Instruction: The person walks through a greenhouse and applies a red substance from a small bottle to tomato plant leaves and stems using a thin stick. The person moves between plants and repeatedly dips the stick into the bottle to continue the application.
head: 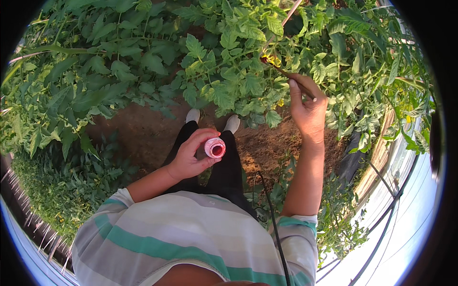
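Note:
My left hand (193,153) is closed around a small open bottle (215,147) with a whitish, red-stained neck and red liquid inside, held in front of my legs. Higher up and to the right, my right hand (307,102) grips a thin brush-like stick (286,73) between thumb and fingers. Its dark red tip meets or lies just beside a cluster of yellow tomato flowers (274,59) among the leaves; whether it touches them I cannot tell.
Leafy tomato plants (229,78) span the area ahead, with support strings (291,12) among them. Brown soil (143,125) lies under my shoes. More plants grow behind at both sides. A dark cable (273,221) hangs by my right side, and plastic sheeting (411,207) stands at the right.

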`<state>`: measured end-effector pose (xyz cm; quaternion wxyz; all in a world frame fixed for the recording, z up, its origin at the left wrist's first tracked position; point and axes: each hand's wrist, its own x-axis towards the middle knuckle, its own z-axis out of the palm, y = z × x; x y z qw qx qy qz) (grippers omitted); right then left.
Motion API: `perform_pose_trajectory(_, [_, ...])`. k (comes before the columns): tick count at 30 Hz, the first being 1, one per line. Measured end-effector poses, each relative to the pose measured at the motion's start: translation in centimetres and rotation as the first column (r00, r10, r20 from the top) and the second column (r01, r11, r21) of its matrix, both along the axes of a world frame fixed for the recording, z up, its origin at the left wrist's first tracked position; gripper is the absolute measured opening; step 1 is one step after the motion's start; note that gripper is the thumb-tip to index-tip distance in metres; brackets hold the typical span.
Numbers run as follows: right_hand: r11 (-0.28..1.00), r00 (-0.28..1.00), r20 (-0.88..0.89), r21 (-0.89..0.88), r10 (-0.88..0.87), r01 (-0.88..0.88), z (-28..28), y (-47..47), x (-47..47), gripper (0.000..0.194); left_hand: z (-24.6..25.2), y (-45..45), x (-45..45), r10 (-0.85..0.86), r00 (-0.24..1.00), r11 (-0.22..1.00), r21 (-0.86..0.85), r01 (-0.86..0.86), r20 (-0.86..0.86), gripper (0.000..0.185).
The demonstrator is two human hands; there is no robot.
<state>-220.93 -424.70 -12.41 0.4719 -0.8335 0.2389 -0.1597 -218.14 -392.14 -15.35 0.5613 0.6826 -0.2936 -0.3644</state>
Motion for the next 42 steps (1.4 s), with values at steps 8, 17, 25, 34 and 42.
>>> perform_pose_trajectory(8, [0.999,1.0,0.01,-0.041,-0.002,0.003,2.3,0.0,0.3,0.012,-0.1,0.7,0.0,0.013,1.0,1.0,0.019,-0.014,0.028,0.06])
perform_pose_trajectory(17, [0.999,0.999,0.025,-0.034,-0.027,0.028,2.1,0.0,-0.1,0.012,0.2,0.7,0.1,0.005,0.999,1.0,0.019,-0.006,0.051,0.06])
perform_pose_trajectory(25, [0.993,0.993,0.025,0.04,-0.112,0.111,1.3,0.5,-0.3,0.014,0.7,1.1,-0.5,0.045,0.999,0.999,0.011,-0.045,0.016,0.059])
perform_pose_trajectory(34, [0.94,0.939,0.112,-0.072,-0.325,0.334,3.5,-1.0,-7.3,0.029,0.6,3.1,-0.7,0.053,0.999,0.998,-0.021,-0.054,-0.004,0.06])
perform_pose_trajectory(42, [0.642,0.5,0.413,0.594,-0.761,0.486,9.5,0.5,-12.7,0.02,1.2,6.3,0.9,0.187,0.979,0.974,-0.143,-0.174,0.083,0.056])
